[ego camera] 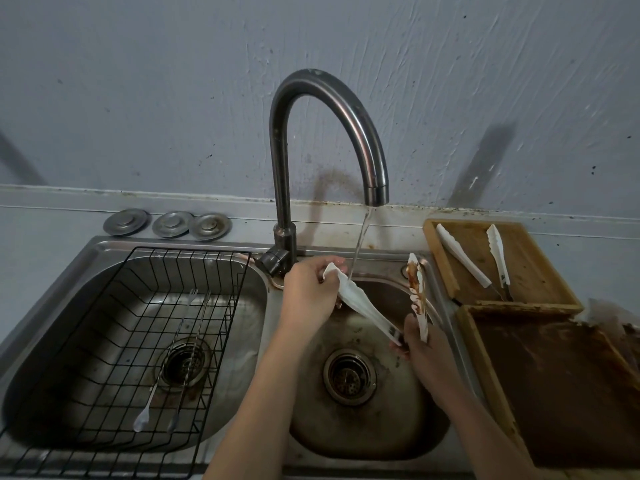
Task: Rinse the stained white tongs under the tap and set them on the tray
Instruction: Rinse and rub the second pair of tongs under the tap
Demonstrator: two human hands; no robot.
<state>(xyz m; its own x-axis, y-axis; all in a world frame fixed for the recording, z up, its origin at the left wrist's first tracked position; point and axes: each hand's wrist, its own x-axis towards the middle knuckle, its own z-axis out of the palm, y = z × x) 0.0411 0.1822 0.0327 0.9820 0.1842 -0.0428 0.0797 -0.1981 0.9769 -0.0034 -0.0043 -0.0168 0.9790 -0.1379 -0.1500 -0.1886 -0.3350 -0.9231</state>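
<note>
My right hand (pixel 420 344) grips the tongs (pixel 363 303) at the hinge, right of the tap's (pixel 329 133) stream (pixel 360 244); my left hand (pixel 310 292) pinches one arm's tip just left of it. That arm sits under the stream; the sauce-stained arm stands dry to the right. I judge I should swing the stained arm into the flow, rub it clean, then move to the tray (pixel 540 271) right of the tap.
</note>
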